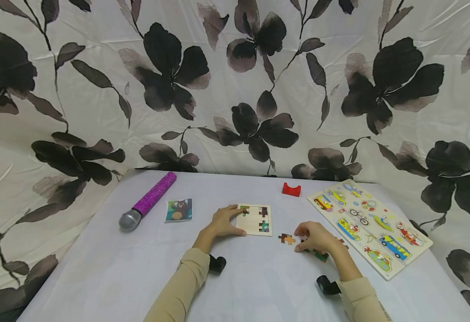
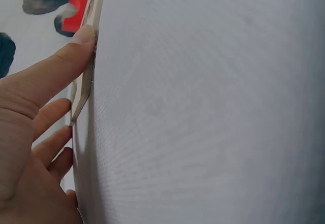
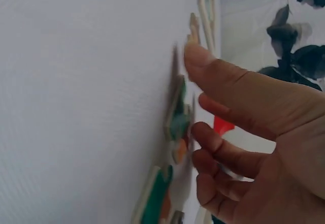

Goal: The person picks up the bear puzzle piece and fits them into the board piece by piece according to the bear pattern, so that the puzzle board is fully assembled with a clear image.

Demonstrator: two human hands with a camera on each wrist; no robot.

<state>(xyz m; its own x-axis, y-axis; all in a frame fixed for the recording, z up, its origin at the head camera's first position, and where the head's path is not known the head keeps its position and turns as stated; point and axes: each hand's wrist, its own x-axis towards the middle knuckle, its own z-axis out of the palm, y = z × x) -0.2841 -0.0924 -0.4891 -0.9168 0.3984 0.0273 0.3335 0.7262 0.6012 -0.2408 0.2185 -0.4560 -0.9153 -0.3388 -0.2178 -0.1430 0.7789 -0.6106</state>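
Left hand (image 1: 221,222) pins the small puzzle frame (image 1: 255,220) flat with straight fingers while the right hand (image 1: 315,237) curls over loose pieces (image 1: 286,239), apparently mid-selection, needing a clean pinch next.

Soft, even light filled the head view, bright without glare, and the counter (image 1: 98,268) carried only faint shadows under the forearms. The wide lens bent the flowered backdrop (image 1: 235,80) toward the edges. Both wrist views were softer: the left hand (image 2: 30,148) filled its corner slightly out of focus, and the puzzle pieces (image 3: 175,127) beside the right hand (image 3: 244,148) were smeared with blur.
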